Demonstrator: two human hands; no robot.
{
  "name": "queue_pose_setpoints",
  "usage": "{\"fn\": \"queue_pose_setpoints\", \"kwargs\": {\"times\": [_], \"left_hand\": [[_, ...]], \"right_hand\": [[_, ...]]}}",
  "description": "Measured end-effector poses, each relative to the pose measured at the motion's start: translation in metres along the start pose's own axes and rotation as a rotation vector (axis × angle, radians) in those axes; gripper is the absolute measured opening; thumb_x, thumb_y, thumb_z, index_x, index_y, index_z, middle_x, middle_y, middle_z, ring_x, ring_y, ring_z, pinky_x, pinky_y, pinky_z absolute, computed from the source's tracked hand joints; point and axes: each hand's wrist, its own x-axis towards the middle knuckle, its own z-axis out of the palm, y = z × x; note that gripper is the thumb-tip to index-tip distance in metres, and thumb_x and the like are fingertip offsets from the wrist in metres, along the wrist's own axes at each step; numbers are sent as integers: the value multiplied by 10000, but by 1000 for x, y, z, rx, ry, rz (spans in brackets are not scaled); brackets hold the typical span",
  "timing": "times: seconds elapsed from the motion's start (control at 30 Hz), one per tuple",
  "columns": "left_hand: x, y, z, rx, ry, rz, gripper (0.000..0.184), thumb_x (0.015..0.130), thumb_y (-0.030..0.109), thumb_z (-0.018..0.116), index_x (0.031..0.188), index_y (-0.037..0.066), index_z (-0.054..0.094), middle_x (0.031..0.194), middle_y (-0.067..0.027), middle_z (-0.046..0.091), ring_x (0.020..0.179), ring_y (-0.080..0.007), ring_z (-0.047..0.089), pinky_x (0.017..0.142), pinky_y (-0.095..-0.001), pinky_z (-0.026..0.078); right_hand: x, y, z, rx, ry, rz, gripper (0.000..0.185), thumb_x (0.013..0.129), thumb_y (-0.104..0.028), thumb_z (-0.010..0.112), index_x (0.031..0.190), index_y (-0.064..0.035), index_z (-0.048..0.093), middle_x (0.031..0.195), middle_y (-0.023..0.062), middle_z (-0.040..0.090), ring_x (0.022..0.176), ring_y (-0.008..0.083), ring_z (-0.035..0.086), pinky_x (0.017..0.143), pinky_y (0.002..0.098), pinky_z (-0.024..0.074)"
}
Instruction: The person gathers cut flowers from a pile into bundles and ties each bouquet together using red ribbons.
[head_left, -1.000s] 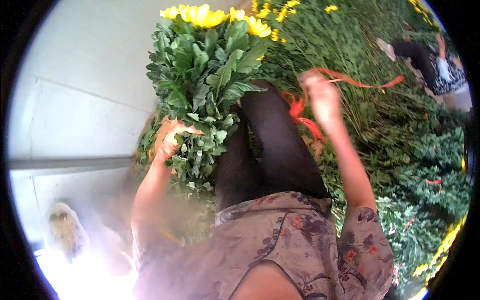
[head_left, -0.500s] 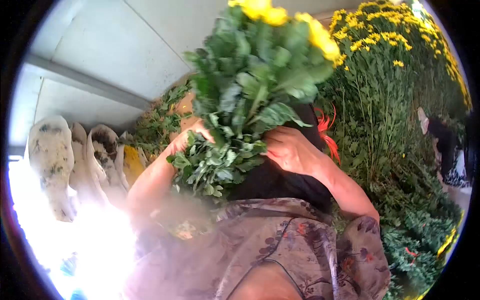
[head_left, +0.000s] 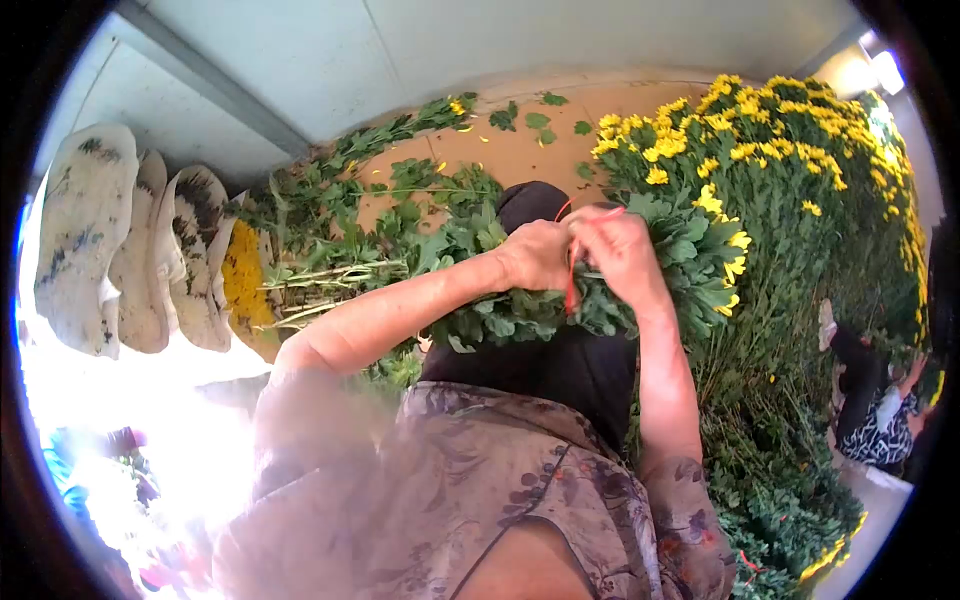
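Note:
A bunch of yellow chrysanthemums [head_left: 690,245] lies across my lap, its blooms to the right and cut stems to the left. Around its leafy middle goes a red tie strip [head_left: 571,290], with ends showing above and below my fingers. My left hand [head_left: 538,257] is closed over the top of the bunch, gripping the tie; its fingertips are partly hidden. Right beside it, my right hand [head_left: 622,255] pinches the strip, a red end sticking out by its fingers. Both hands nearly touch.
A large stack of yellow chrysanthemums [head_left: 770,200] fills the right side. Loose leaves and cut stems [head_left: 400,195] litter the brown floor by the wall [head_left: 300,60]. Several stained, pale upright panels [head_left: 85,240] stand at left. Another person [head_left: 880,415] sits at far right.
The bunch has gone from upright to lying sideways across my lap. Red strip that lay on the right is now around it, and both hands have come together on the strip.

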Motion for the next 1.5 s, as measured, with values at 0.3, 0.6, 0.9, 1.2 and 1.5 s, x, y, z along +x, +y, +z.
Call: {"fn": "queue_pose_setpoints", "kwargs": {"times": [0.3,0.6,0.9,1.2,1.5], "left_hand": [[-15,-11,-2,-385,20,14,517,903,459,460,1266,95,515,1144,-167,603,1064,-273,573,922,-364,417],[29,-19,60,63,512,318,267,862,276,466,709,81,565,616,-159,591,596,-367,600,495,-480,460],[34,-19,71,153,601,447,173,698,150,561,606,5,581,596,-204,584,522,-349,576,479,-431,458],[12,4,69,338,635,157,179,736,242,609,724,66,640,773,-120,638,809,-342,608,777,-567,426],[-14,-2,67,-167,1064,687,116,714,182,587,688,69,579,730,-96,551,734,-304,543,704,-445,414]], "right_hand": [[1,22,-17,197,45,263,235,945,-219,512,835,-41,618,674,-35,546,594,39,485,526,189,374],[18,56,-25,19,45,440,251,966,-222,467,777,-71,532,611,-33,454,497,43,384,431,221,280],[82,106,-31,-251,-535,326,276,896,-215,552,756,10,625,587,14,555,478,114,493,452,256,370],[4,47,13,305,475,314,442,951,-410,442,951,24,524,908,103,524,792,204,496,710,349,399],[-22,46,10,454,324,5,396,957,-372,404,775,-37,508,742,9,451,666,138,433,613,252,357]]}}
